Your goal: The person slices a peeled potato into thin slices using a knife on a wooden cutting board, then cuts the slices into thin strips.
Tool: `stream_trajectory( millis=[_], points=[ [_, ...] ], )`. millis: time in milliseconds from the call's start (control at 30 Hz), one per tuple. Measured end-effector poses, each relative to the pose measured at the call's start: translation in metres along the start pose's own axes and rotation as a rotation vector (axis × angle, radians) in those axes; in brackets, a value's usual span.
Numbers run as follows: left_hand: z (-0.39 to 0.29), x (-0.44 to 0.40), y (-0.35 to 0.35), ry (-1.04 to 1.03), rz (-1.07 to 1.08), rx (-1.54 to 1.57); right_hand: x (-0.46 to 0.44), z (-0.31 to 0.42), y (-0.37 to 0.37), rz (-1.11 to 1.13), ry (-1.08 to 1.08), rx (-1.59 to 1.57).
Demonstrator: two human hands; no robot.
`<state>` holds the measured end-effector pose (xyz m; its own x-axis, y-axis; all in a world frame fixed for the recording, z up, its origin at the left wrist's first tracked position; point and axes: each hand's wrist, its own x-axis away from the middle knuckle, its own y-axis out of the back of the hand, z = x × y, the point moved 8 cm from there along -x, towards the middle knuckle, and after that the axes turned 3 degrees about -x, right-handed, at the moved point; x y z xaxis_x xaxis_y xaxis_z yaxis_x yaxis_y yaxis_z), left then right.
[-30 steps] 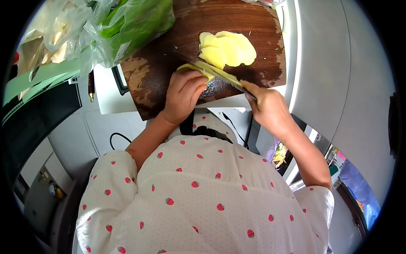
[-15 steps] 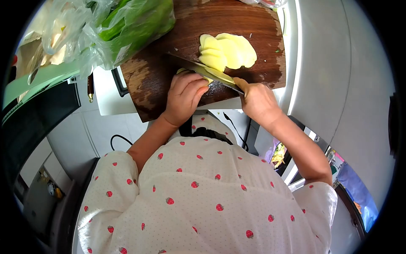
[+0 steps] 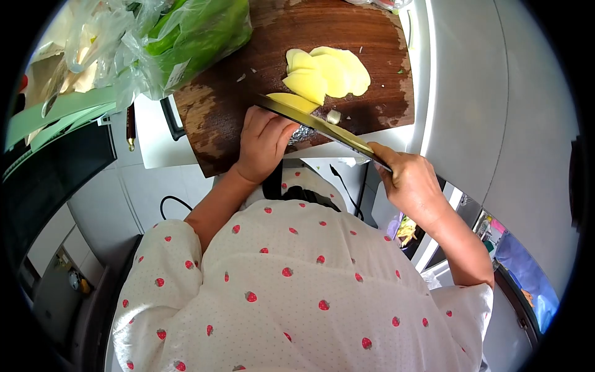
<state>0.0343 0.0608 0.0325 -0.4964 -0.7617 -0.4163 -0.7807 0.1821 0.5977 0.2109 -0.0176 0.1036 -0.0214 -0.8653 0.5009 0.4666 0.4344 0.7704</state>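
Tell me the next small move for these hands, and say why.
I'd probably ease the left hand slightly back before the knife moves again: its curled fingers sit right beside the blade, which the right hand controls. A yellow slice lies along the blade's far side; what is under the left hand is hidden.

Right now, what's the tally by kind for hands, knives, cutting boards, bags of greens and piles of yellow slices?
Left hand and right hand: 2
Knife: 1
Cutting board: 1
Bag of greens: 1
Slice pile: 1
Total: 6
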Motion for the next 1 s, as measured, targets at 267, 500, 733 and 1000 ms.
stream_trajectory(
  millis=[267,500,733,1000],
  points=[
    [-0.003,-0.005,0.002,-0.024,-0.054,0.031,-0.03,0.002,-0.021,0.092,-0.056,0.069],
    [-0.003,-0.003,0.004,-0.019,-0.04,0.056,-0.068,-0.005,-0.04,-0.06,0.025,-0.023],
    [-0.003,0.0,0.006,-0.015,-0.06,0.02,-0.021,0.01,-0.006,-0.105,0.086,-0.085],
    [-0.004,-0.002,0.006,-0.027,-0.055,-0.024,-0.005,0.004,-0.008,-0.003,0.021,0.023]
  ],
)
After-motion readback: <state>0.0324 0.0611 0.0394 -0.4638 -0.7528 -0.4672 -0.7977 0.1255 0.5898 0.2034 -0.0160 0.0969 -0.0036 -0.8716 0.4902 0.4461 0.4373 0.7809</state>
